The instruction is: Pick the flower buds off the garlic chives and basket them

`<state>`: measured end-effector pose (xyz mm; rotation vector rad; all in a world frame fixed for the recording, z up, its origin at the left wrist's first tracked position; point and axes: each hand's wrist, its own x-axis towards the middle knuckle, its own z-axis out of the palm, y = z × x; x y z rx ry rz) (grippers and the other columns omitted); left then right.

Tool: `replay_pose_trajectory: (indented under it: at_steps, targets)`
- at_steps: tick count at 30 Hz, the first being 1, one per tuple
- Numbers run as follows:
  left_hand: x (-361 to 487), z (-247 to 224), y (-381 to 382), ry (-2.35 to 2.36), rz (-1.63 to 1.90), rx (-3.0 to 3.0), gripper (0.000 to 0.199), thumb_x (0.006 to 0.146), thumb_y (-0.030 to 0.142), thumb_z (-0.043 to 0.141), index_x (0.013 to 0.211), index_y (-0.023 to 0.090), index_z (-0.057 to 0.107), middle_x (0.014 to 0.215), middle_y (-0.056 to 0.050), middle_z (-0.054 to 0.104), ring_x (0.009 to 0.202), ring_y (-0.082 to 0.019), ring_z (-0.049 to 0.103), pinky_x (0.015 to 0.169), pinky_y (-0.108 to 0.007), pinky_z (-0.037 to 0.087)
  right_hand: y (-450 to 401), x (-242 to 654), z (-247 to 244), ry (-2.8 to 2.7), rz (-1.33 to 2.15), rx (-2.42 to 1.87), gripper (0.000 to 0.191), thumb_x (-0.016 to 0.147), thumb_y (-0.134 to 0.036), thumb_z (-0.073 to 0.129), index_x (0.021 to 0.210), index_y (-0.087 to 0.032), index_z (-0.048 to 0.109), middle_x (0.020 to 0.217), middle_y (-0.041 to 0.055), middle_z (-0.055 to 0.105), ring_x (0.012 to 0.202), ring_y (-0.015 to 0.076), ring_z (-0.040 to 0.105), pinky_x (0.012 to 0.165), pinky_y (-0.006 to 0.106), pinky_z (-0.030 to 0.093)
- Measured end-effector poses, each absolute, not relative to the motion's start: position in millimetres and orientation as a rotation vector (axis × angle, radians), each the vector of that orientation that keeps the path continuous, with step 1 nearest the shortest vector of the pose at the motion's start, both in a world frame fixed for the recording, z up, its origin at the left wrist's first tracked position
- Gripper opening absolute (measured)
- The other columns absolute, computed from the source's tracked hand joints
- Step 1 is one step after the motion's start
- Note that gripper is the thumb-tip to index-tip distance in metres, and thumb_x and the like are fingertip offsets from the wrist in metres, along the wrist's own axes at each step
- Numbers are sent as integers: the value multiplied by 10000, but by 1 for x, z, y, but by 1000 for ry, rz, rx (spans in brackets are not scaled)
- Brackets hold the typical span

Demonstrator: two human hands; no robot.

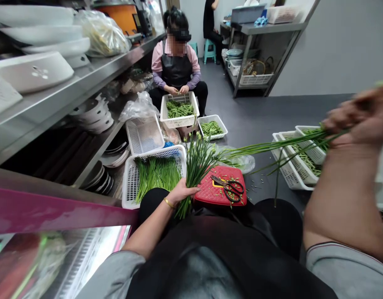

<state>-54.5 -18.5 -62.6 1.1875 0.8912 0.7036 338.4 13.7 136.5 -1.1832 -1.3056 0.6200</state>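
My left hand [181, 192] grips a bundle of green chive stalks [196, 166] upright over my knee, their bud tips pointing up. Raised at the far right, my right hand [359, 116] holds several long chive stalks [272, 146] that stretch leftward across the floor space. Between my knees sits a red plastic lid [210, 194] with black scissors [230, 187] lying on it. A white basket [131, 178] to the left of my left hand contains trimmed chive stalks [156, 172].
A seated person in a black apron [176, 62] works over a white basket of greens [179, 110]. More white baskets [293, 172] with greens sit at right, an empty one [144, 133] at left. Steel shelves with plates [38, 70] line the left side. A steel rack [254, 54] stands at the back.
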Motion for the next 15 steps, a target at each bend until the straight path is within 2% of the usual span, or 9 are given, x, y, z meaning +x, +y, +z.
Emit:
replay_pose_trajectory:
  at_steps: [1, 2, 4, 6, 9, 15]
  targets:
    - [-53, -62, -19, 887, 695, 1195, 570, 557, 530, 834, 841, 107, 577, 499, 59, 518, 411, -72, 445, 430, -210, 336, 17, 317, 128, -1149, 688, -1096, 509, 635, -763, 654, 624, -272, 521, 413, -90, 141, 375, 64, 115, 399, 265, 70]
    - [-51, -61, -19, 884, 687, 1208, 568, 560, 532, 831, 840, 108, 578, 507, 56, 524, 415, -72, 448, 434, -211, 339, 21, 291, 117, -1118, 841, -1122, 501, 557, -696, 758, 673, -238, 591, 407, -110, 160, 367, 45, 136, 392, 248, 71]
    - [-49, -59, -20, 886, 671, 1241, 555, 571, 534, 825, 834, 111, 581, 515, 55, 527, 422, -71, 447, 441, -211, 339, 29, 237, 92, -1123, 1111, -1218, 561, 466, -615, 841, 730, -163, 639, 397, -126, 224, 352, 29, 172, 369, 230, 77]
    - [-47, -57, -22, 893, 648, 1282, 524, 587, 533, 816, 799, 117, 578, 505, 58, 515, 422, -65, 435, 445, -208, 329, 36, 195, 71, -1104, 1259, -1210, 543, 463, -570, 857, 713, -157, 608, 394, -123, 278, 347, 21, 198, 360, 218, 95]
    - [-47, -56, -25, 887, 602, 1352, 477, 615, 523, 803, 702, 130, 548, 485, 58, 497, 429, -58, 420, 457, -206, 322, 40, 167, 53, -1067, 1306, -1110, 488, 491, -517, 863, 659, -163, 573, 425, -102, 354, 368, 18, 256, 365, 209, 129]
    - [-50, -52, -24, 838, 677, 1312, 480, 640, 536, 784, 734, 127, 551, 477, 63, 494, 428, -62, 419, 456, -210, 323, 37, 171, 61, -939, 1222, -917, 470, 472, -531, 869, 667, -168, 644, 411, -114, 271, 352, 18, 200, 355, 229, 88]
